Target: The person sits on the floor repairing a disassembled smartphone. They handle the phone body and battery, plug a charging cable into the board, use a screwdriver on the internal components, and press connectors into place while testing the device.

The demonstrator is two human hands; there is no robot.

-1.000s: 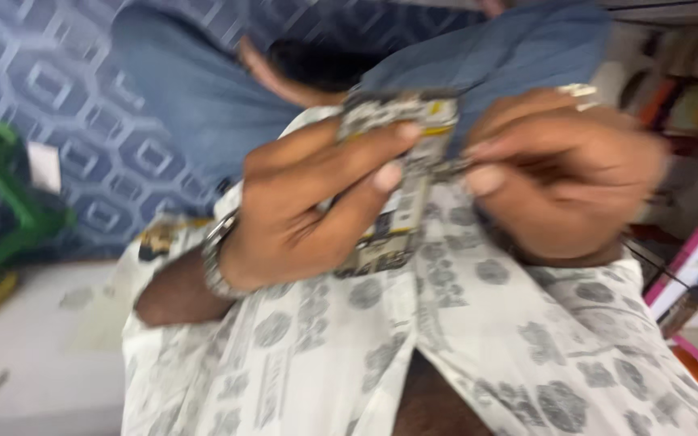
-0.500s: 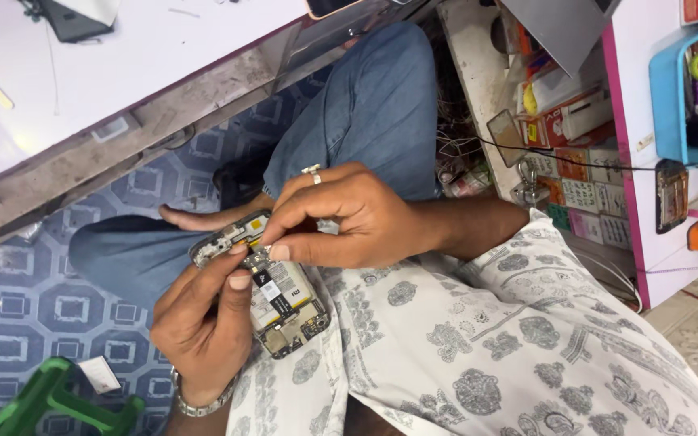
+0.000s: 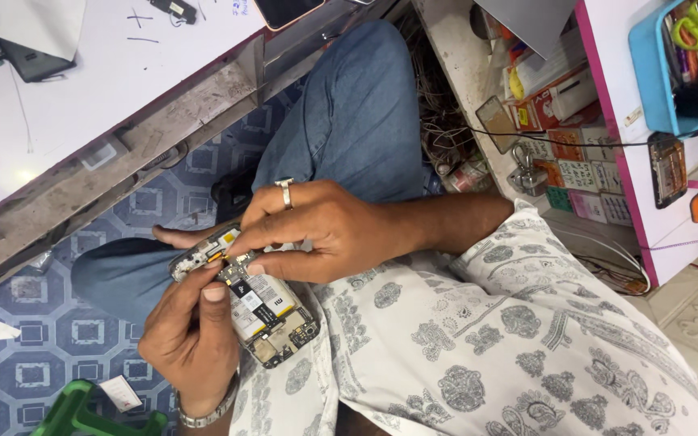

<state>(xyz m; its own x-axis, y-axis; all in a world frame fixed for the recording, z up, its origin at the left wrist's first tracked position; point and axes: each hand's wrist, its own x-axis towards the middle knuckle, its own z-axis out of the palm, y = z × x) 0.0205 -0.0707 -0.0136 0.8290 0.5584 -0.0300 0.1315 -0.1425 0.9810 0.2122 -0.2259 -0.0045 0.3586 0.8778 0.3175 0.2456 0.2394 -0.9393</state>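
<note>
While we grip it two-handed: opened phone (image 3: 256,311), back cover off.
Our left hand (image 3: 191,339) clasps its seven-o'clock edge; our right hand (image 3: 317,234) fingertips pinch closed at its top.

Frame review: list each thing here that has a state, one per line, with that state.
Phone: back cover off, battery and boards exposed, held over the lap.
Left hand: grips the phone from below, thumb on its upper part.
Right hand: fingertips pinched at the phone's top end.
Ring: worn on a right-hand finger.
Bracelet: worn on the left wrist.
Green stool: on the floor, only partly in view.
</note>
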